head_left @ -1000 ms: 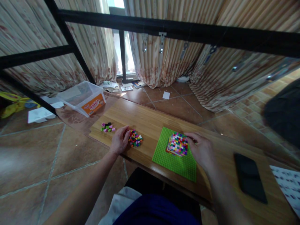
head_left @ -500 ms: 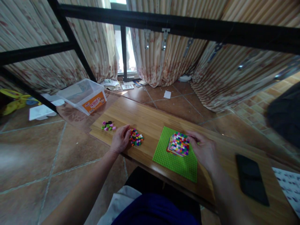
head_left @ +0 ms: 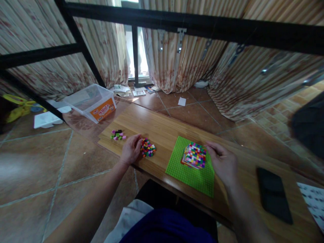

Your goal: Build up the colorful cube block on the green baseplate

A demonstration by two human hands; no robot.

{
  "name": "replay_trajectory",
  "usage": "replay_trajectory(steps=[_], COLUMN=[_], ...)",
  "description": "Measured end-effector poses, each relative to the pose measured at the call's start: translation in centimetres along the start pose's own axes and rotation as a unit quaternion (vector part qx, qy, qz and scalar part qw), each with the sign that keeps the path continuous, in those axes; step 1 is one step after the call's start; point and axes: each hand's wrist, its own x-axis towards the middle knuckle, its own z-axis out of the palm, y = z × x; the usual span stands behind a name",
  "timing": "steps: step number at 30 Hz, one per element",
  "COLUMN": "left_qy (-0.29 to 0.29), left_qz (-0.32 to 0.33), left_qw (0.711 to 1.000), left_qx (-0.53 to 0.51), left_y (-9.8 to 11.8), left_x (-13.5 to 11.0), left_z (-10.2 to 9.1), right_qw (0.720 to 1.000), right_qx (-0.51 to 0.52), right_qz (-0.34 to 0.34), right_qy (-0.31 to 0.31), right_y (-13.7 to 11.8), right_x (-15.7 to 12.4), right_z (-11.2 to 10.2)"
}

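A block built of small multicoloured toy bricks (head_left: 194,155) stands on a green studded baseplate (head_left: 188,180). Just off the block's right side is my right hand (head_left: 223,163), thumb and forefinger pinched together; whatever lies between them is too small to make out. My left hand (head_left: 131,150) rests on the table at the left edge of a pile of loose coloured bricks (head_left: 148,148). Its fingers are curled and partly hidden, and I cannot make out what they hold. Farther left is a smaller group of pink, green and black bricks (head_left: 117,135).
The wooden table (head_left: 157,121) also bears a dark phone-like slab (head_left: 274,195) at right. Beyond its left end sits a clear plastic bin (head_left: 92,101) with an orange label. A printed sheet (head_left: 310,199) lies far right. Black metal bars (head_left: 162,20) cross overhead before curtains.
My right hand has drawn slightly right, away from the block's top right corner. My left hand stays beside the loose bricks. The whole view has shifted a little.
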Motion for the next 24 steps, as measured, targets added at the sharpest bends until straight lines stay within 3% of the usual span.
replay_trajectory(steps=[7, 17, 24], left_qy=[-0.001, 0.007, 0.009], left_qz=[0.005, 0.007, 0.008], left_qw=[1.000, 1.000, 1.000], left_qx=[0.002, 0.000, -0.003], left_y=[-0.2, 0.0, 0.0], left_x=[0.0, 0.0, 0.0], left_z=[0.0, 0.1, 0.2], right_qw=[0.999, 0.991, 0.995], right_qx=[-0.028, -0.096, -0.064], right_qz=[-0.016, -0.087, -0.057], right_qy=[-0.018, -0.008, -0.053], right_y=[-0.2, 0.0, 0.1], right_x=[-1.4, -0.9, 0.2], right_z=[-0.3, 0.1, -0.2])
